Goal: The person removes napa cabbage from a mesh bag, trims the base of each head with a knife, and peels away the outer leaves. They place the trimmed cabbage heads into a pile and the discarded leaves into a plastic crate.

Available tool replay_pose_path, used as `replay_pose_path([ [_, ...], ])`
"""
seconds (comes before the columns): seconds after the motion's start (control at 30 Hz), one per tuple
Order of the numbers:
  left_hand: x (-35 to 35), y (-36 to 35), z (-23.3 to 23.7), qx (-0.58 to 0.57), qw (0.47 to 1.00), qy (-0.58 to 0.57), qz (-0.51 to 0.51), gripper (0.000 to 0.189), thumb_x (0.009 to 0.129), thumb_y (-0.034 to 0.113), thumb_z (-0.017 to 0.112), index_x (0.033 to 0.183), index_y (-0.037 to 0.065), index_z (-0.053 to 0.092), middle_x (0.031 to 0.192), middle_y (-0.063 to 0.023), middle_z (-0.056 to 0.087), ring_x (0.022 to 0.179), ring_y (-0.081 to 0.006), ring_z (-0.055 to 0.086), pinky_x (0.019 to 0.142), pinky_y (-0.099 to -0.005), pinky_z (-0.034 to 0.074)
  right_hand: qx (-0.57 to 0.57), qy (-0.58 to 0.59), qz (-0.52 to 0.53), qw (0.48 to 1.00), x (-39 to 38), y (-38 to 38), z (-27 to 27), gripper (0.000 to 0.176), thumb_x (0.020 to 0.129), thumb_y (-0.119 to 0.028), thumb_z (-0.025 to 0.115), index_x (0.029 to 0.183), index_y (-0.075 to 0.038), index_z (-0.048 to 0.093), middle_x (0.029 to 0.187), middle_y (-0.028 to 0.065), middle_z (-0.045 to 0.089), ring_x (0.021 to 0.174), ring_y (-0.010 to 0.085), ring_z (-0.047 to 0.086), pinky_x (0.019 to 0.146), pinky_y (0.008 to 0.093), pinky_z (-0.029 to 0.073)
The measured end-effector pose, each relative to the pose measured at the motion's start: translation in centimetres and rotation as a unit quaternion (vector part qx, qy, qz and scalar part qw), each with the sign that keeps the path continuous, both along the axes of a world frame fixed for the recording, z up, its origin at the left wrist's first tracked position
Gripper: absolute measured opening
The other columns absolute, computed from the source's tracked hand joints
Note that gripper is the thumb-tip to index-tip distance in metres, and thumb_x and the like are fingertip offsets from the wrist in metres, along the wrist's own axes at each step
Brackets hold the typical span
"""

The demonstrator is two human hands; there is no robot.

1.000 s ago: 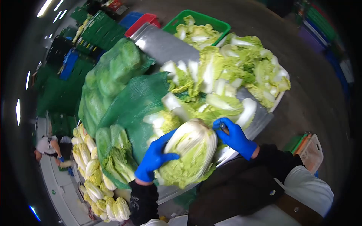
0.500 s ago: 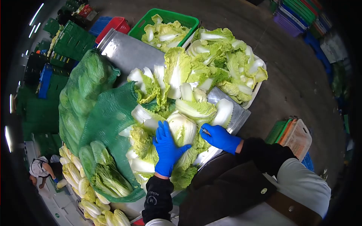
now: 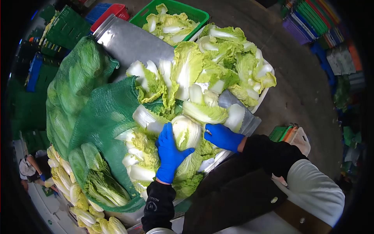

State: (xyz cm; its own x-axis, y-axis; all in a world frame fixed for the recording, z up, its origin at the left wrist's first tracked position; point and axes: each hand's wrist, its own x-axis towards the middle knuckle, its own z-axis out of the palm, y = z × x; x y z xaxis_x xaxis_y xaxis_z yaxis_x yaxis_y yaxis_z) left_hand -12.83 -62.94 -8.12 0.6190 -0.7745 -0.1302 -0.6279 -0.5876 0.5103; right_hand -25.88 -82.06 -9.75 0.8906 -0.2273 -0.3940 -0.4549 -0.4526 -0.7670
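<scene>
A pale napa cabbage (image 3: pixel 186 134) lies among loose leaves on the metal work surface, its white base pointing up the view. My left hand (image 3: pixel 169 156), in a blue glove, cups its left and lower side, fingers along the flank and thumb across the leaves. Close to the cabbage's right side is my gloved right hand (image 3: pixel 223 137), closed with a small shiny piece showing at the fingertips; what it is I cannot make out. Trimmed cabbage leaves (image 3: pixel 142 156) lie left of my left hand. Cut leaf pieces (image 3: pixel 204 112) sit just above the cabbage.
A green mesh sack (image 3: pixel 103 113) with cabbages covers the left of the surface. Beyond are a white tub (image 3: pixel 265 91) heaped with leaves and a green crate (image 3: pixel 201 16). More cabbages (image 3: pixel 62 177) lie lower left, near another person (image 3: pixel 29 167). Stacked crates (image 3: pixel 298 140) stand at right.
The view has shifted slightly, with the sack and crates now further left. Both hands stay around the cabbage; my right hand sits slightly higher and closer to its base.
</scene>
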Motion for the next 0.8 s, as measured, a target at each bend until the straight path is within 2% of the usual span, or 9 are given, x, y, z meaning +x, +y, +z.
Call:
replay_pose_path([
  [0.37,0.9,0.3,-0.2,-0.039,0.999,0.034,0.007,0.118,0.050,0.045,0.085,0.140,0.001,0.022,0.134,-0.0203,0.038,0.123,-0.0361,0.036,0.101,-0.0441,0.030,-0.079,-0.009,0.072,0.994,1.8,-0.3,-5.4,0.030,0.081,-0.029,0.055,0.088,0.000,0.057,0.081,0.0242,0.060,0.077,0.0416,0.059,0.068,0.0489,0.046],
  [0.47,1.0,0.2,0.7,-0.052,0.995,0.080,0.009,0.118,0.049,0.043,0.086,0.140,0.002,0.023,0.134,-0.0200,0.039,0.122,-0.0352,0.038,0.101,-0.0432,0.030,-0.058,-0.018,0.023,0.998,1.5,0.2,-3.7,0.032,0.080,-0.030,0.055,0.090,0.000,0.055,0.081,0.0240,0.061,0.078,0.0424,0.058,0.069,0.0495,0.046],
  [0.5,0.7,0.1,1.4,-0.058,0.996,0.071,-0.003,0.118,0.049,0.043,0.086,0.140,0.002,0.024,0.135,-0.0199,0.038,0.122,-0.0348,0.038,0.101,-0.0437,0.030,-0.069,-0.052,0.013,0.996,1.2,0.6,-3.1,0.035,0.081,-0.028,0.056,0.104,-0.002,0.055,0.077,0.0221,0.060,0.072,0.0386,0.060,0.065,0.0461,0.047],
  [0.53,0.3,0.1,2.0,-0.064,0.996,0.064,-0.012,0.118,0.048,0.043,0.086,0.140,0.002,0.024,0.135,-0.0199,0.038,0.123,-0.0344,0.038,0.102,-0.0442,0.030,-0.070,-0.056,0.012,0.996,1.0,0.7,-2.3,0.035,0.081,-0.028,0.056,0.104,-0.002,0.055,0.077,0.0221,0.060,0.072,0.0386,0.060,0.065,0.0461,0.047],
  [0.6,-0.9,0.5,2.9,-0.065,0.998,0.024,-0.012,0.118,0.048,0.043,0.086,0.140,0.002,0.023,0.136,-0.0200,0.037,0.123,-0.0347,0.037,0.102,-0.0444,0.029,0.188,-0.024,-0.079,0.979,0.1,1.0,0.3,0.045,0.083,-0.020,0.057,0.126,-0.009,0.049,0.070,0.0163,0.055,0.061,0.0216,0.060,0.058,0.0356,0.048],
  [0.7,-2.8,1.2,5.0,-0.124,0.992,-0.028,0.014,0.119,0.049,0.043,0.085,0.141,0.001,0.021,0.138,-0.0202,0.035,0.125,-0.0349,0.036,0.104,-0.0447,0.027,0.111,-0.089,-0.040,0.989,-0.2,0.7,4.0,0.055,0.082,-0.014,0.056,0.136,-0.016,0.042,0.069,0.0118,0.053,0.058,0.0123,0.056,0.057,0.0302,0.048],
  [0.73,-3.2,1.3,5.6,-0.180,0.982,-0.041,0.039,0.120,0.049,0.042,0.084,0.141,0.000,0.020,0.139,-0.0204,0.034,0.126,-0.0348,0.034,0.105,-0.0448,0.026,0.111,-0.093,-0.036,0.989,-0.2,0.5,6.2,0.055,0.082,-0.014,0.056,0.136,-0.016,0.042,0.069,0.0118,0.053,0.058,0.0123,0.056,0.057,0.0302,0.048],
  [0.77,-3.5,1.2,5.6,-0.280,0.958,-0.003,0.058,0.114,0.054,0.039,0.083,0.141,-0.001,0.021,0.140,-0.0182,0.033,0.128,-0.0321,0.032,0.107,-0.0431,0.023,0.060,-0.154,-0.018,0.986,-0.2,0.4,8.6,0.056,0.082,-0.016,0.057,0.136,-0.015,0.042,0.072,0.0127,0.056,0.059,0.0198,0.058,0.058,0.0325,0.048],
  [0.8,-3.5,1.1,6.1,-0.280,0.958,-0.007,0.062,0.114,0.054,0.039,0.083,0.141,-0.001,0.021,0.140,-0.0182,0.033,0.128,-0.0321,0.032,0.107,-0.0431,0.023,0.009,-0.213,0.000,0.977,-0.2,0.3,10.1,0.056,0.081,-0.017,0.057,0.135,-0.015,0.042,0.075,0.0135,0.060,0.060,0.0274,0.060,0.059,0.0348,0.049],
])
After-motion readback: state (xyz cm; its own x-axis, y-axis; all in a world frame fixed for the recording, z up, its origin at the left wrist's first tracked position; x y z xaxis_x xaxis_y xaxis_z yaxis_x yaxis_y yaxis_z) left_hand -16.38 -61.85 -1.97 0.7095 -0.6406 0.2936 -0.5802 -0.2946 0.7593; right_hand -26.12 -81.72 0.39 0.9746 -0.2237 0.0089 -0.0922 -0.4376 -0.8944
